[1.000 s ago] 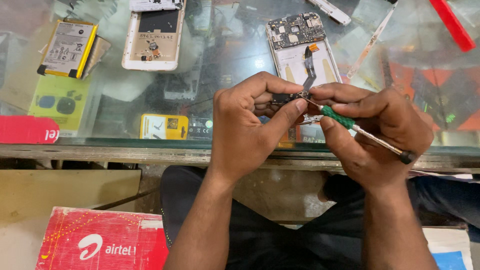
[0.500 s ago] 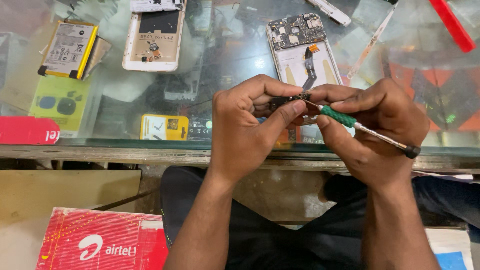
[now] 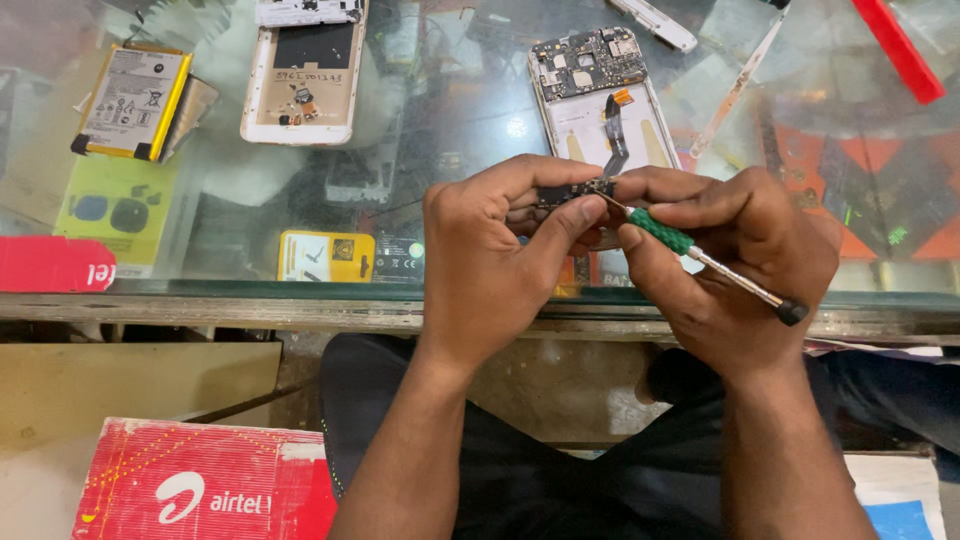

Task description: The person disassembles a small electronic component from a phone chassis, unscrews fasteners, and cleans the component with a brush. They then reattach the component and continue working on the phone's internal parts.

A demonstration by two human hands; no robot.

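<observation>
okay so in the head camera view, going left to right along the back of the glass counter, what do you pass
Yellow-edged battery → open white phone shell → opened phone with its circuit board showing → thin pale pry tool → red bar.

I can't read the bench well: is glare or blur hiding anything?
Head view: sharp on the left hand, right hand and green-handled screwdriver; the glass counter carries a bright glare spot and reflections muddling items beneath; the small board is mostly hidden by fingers.

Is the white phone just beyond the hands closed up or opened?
Opened. The white phone lies back cover off on the glass counter, its circuit board and a flex cable exposed.
</observation>
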